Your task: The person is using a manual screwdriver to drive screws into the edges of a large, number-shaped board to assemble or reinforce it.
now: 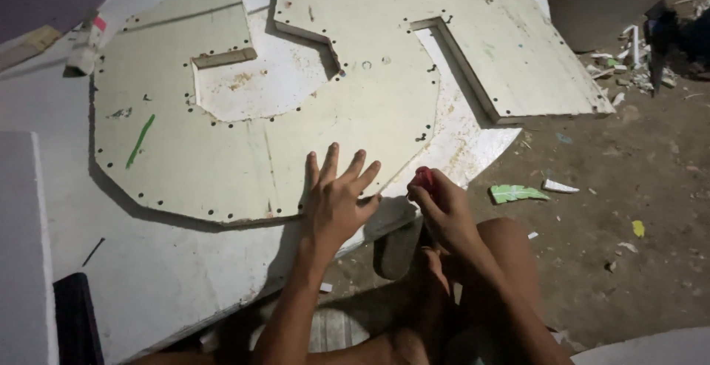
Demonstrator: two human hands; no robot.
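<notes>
1. Our right hand, center-right of frame, pinches a small red thing in its fingertips; closed tight on it, and we can't tell what the thing is.
2. Our left hand, center frame, is wide open, fingers spread, palm flat on the lower right edge of the cut panel. It holds nothing.
3. The red thing sits just right of the panel's edge, just beside our left fingertips, over the rim of the white board underneath.
4. The panel is pale, with an angular outline, small dark holes along its border and a big cutout in its upper middle showing the white board below.
5. A green streak marks the panel's left part.
6. A second panel, upper right of frame, has the same holes along its edge and a long slot cut into it; it overlaps the first panel's upper part.
7. Our knee shows at lower right, beside the right hand.
8. A dark sandal lies on the ground below and between the hands.
9. A green scrap lies on the dirt floor, right of the right hand, with white bits near it.
10. A tube with a red band lies at upper left, off the panel's edge.
11. A dark flat thing sits at lower left on the white board.
</notes>
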